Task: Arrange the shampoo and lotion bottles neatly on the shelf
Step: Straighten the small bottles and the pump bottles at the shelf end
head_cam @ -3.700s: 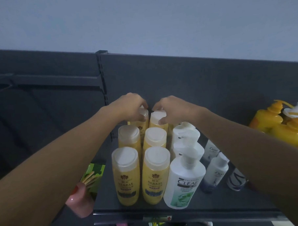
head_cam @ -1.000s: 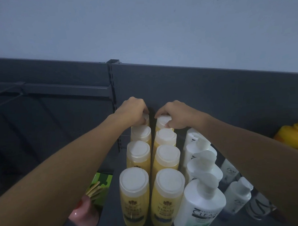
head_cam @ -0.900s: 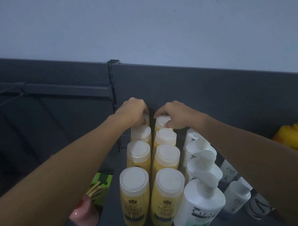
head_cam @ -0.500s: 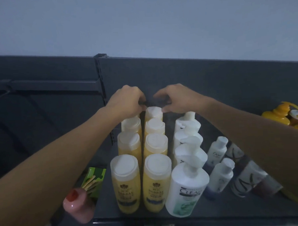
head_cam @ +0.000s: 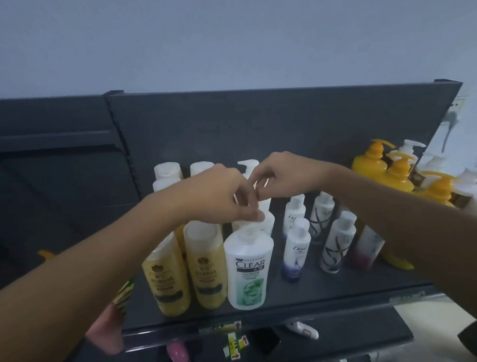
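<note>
A: Well, which step is in hand, left to right?

B: Left of the fingers stand the yellow bottles [head_cam: 207, 267], two tidy files. The left hand [head_cam: 218, 194] hovers over the white pump bottles [head_cam: 249, 268], its fingers [head_cam: 256, 214] curled and pinched at a pump head behind the front one. Whether they truly grip it, I cannot tell.

A: And the other?

B: The right hand [head_cam: 281, 176] meets it just above, fingertips bunched together near the left fingers, apparently on the next pump top back. Judging by this, the step is squaring up the white file.

A: What does the next move call for?

B: Probably small twists so the spouts face one way, without nudging the yellow file touching on the left.

A: What else is around?

B: Right of the fingers, small white bottles [head_cam: 296, 249] and black-patterned ones [head_cam: 334, 245] stand loosely spaced on the shelf [head_cam: 319, 295]. Farther right, orange pump bottles [head_cam: 379, 169] crowd together untidily. Those likely need arranging, and the right forearm crosses above them.
</note>
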